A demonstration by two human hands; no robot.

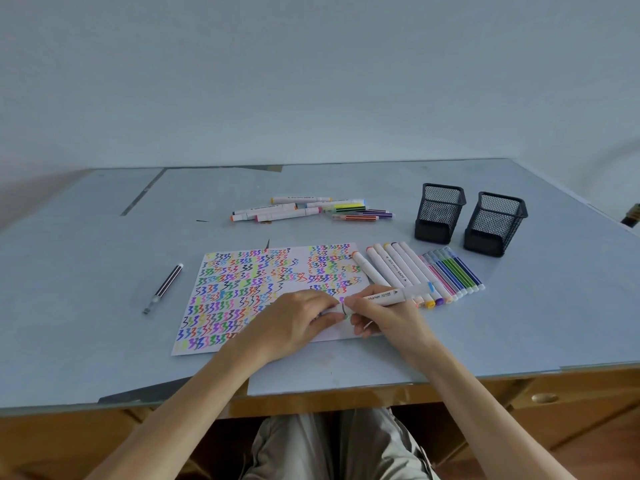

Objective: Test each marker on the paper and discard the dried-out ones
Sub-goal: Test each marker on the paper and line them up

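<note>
Both our hands meet over the lower right of the scribbled paper (242,289). Our right hand (381,317) pinches the white marker (388,295) near its left end, the barrel running out rightward past the fingers. Our left hand (294,320) closes its fingertips on the marker's cap (334,309), which touches the marker's end. Beside them lies a row of markers (433,271).
</note>
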